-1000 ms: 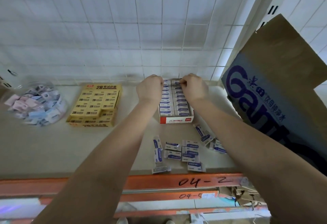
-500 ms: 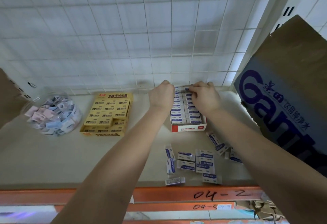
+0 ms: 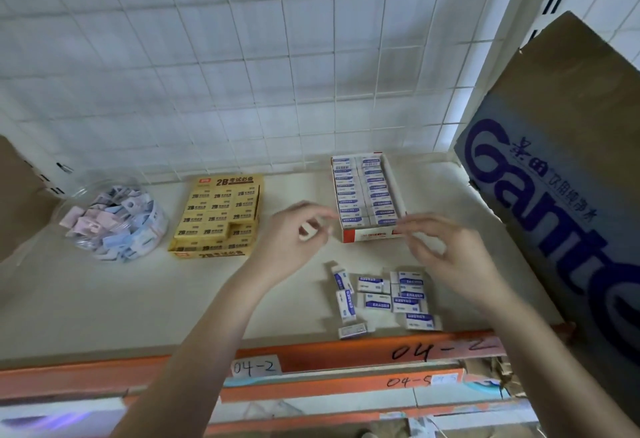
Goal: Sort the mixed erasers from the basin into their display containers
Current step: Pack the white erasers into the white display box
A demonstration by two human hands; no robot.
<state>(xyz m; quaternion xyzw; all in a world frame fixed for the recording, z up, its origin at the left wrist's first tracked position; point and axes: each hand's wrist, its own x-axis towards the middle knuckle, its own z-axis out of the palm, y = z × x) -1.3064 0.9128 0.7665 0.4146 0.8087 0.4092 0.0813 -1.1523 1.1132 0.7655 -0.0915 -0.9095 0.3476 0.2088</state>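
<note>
A red-fronted display box (image 3: 367, 236) near the back of the shelf holds two rows of blue-and-white erasers. Several loose blue-and-white erasers (image 3: 377, 300) lie on the shelf in front of it. My left hand (image 3: 294, 235) hovers left of the box front, blurred, fingers loosely curled with nothing seen in them. My right hand (image 3: 441, 249) hovers at the box's front right, above the loose erasers, fingers relaxed and holding nothing. A yellow 2B eraser box (image 3: 216, 217) and a clear round tub (image 3: 110, 221) of pastel erasers stand to the left.
A large cardboard carton (image 3: 554, 202) with blue lettering leans at the right, close to my right arm. A white wire grid (image 3: 277, 74) backs the shelf. The orange shelf edge (image 3: 346, 351), marked 04-2, runs along the front.
Both hands have left the far end of the red-fronted box and drawn back toward me, spreading apart. The camera has tilted, so the shelf sits lower in view.
</note>
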